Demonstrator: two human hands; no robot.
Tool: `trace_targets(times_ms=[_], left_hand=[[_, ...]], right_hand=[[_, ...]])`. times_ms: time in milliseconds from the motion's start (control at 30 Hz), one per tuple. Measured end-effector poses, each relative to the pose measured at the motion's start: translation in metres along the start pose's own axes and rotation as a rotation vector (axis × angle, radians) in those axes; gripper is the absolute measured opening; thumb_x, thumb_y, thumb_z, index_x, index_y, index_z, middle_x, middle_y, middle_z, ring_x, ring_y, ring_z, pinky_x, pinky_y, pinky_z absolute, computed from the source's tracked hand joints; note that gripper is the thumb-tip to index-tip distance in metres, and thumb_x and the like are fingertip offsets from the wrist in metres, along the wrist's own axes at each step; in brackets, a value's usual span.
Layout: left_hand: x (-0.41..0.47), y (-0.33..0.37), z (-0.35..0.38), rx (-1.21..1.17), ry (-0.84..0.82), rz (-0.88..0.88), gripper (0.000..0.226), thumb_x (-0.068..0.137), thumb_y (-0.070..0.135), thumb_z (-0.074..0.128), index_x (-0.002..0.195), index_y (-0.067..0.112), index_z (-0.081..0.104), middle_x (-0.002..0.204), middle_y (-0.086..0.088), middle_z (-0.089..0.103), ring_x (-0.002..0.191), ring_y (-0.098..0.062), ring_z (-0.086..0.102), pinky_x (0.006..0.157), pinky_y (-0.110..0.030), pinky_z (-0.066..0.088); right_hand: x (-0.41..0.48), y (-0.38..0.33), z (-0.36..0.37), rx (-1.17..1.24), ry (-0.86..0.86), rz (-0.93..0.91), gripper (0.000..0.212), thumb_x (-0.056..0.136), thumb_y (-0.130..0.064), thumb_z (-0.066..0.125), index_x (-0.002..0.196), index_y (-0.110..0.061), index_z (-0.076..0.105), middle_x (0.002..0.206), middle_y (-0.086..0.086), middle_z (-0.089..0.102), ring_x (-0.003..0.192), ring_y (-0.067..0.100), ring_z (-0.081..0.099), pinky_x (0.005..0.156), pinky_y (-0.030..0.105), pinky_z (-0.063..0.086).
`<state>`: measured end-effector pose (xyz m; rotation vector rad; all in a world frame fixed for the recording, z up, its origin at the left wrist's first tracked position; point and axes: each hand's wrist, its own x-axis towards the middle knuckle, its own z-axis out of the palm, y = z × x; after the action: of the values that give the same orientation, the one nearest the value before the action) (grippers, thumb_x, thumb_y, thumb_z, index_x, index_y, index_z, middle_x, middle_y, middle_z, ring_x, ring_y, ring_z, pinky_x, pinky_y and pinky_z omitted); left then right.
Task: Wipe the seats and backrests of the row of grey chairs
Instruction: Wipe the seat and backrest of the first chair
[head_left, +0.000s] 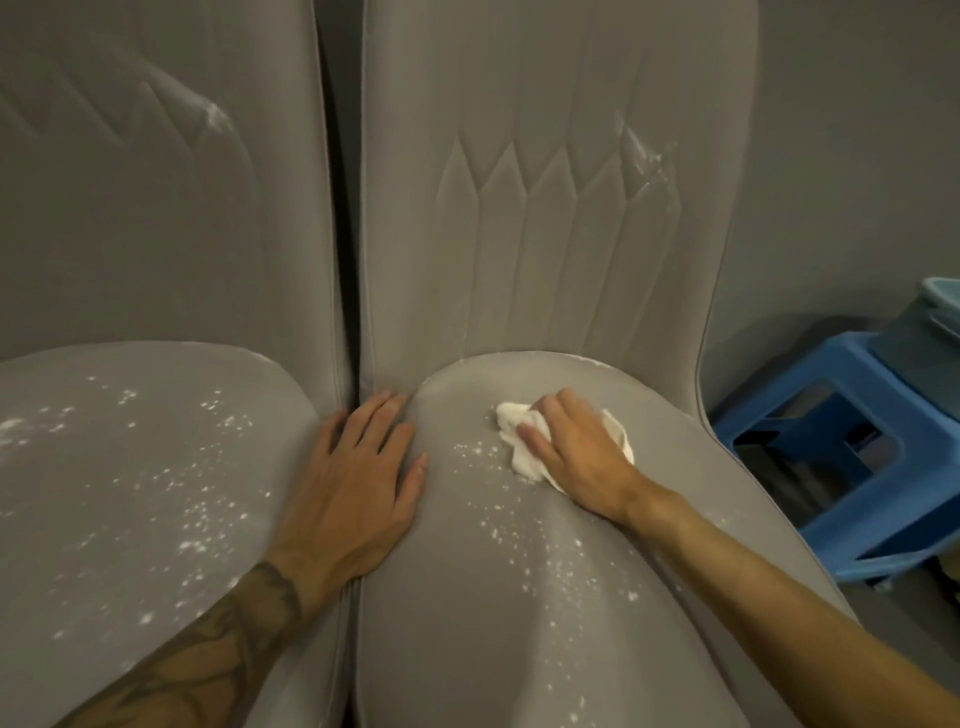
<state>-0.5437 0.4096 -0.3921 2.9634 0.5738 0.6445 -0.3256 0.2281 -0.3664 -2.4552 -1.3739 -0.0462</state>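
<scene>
White crumpled cloth (511, 415) on speckled seat (519, 597)

place: indoor room | evidence: grey padded chairs (545, 260), grey wall (857, 156), blue plastic stool (841, 395)

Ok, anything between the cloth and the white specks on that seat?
Nothing visible. The white cloth under the right hand lies beside the specks on bare seat; the left hand rests at the seat's left edge.
</scene>
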Motion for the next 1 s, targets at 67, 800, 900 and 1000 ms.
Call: trace_targets(times_ms=[67, 800, 900, 1000], left_hand=[[0.0, 0.0, 0.0, 0.01, -0.005, 0.007, 0.047, 0.106, 0.045, 0.035, 0.128, 0.016, 0.065, 0.153, -0.007, 0.051, 0.147, -0.023, 0.04, 0.119, -0.049, 0.033], [0.0, -0.001, 0.0, -0.004, 0.002, -0.001, 0.049, 0.105, 0.045, 0.034, 0.127, 0.015, 0.066, 0.153, -0.007, 0.052, 0.146, -0.024, 0.041, 0.119, -0.051, 0.035], [0.0, 0.0, -0.003, 0.0, 0.003, -0.002, 0.048, 0.105, 0.044, 0.034, 0.126, 0.015, 0.066, 0.153, -0.008, 0.052, 0.146, -0.025, 0.041, 0.118, -0.051, 0.036], [0.0, 0.002, -0.005, 0.004, 0.001, -0.008, 0.048, 0.105, 0.044, 0.034, 0.126, 0.014, 0.066, 0.153, -0.009, 0.053, 0.145, -0.025, 0.042, 0.118, -0.051, 0.037]], right_hand=[[0.001, 0.018, -0.008, -0.016, 0.001, 0.033, 0.035, 0.103, -0.046, 0.039, 0.107, -0.015, 0.056, 0.104, 0.007, 0.053, 0.096, 0.028, 0.051, 0.089, 0.041, 0.037], [-0.014, -0.012, -0.002, 0.004, -0.016, -0.029, 0.036, 0.104, -0.052, 0.033, 0.104, -0.022, 0.052, 0.103, -0.001, 0.05, 0.093, 0.02, 0.047, 0.088, 0.039, 0.038], [-0.017, 0.018, -0.017, -0.02, -0.037, 0.01, 0.036, 0.104, -0.048, 0.036, 0.109, -0.018, 0.055, 0.106, 0.004, 0.051, 0.097, 0.024, 0.049, 0.092, 0.041, 0.037], [0.003, 0.031, -0.023, -0.063, 0.017, 0.288, 0.036, 0.105, -0.04, 0.04, 0.112, -0.008, 0.055, 0.115, 0.014, 0.053, 0.107, 0.033, 0.05, 0.095, 0.041, 0.036]])
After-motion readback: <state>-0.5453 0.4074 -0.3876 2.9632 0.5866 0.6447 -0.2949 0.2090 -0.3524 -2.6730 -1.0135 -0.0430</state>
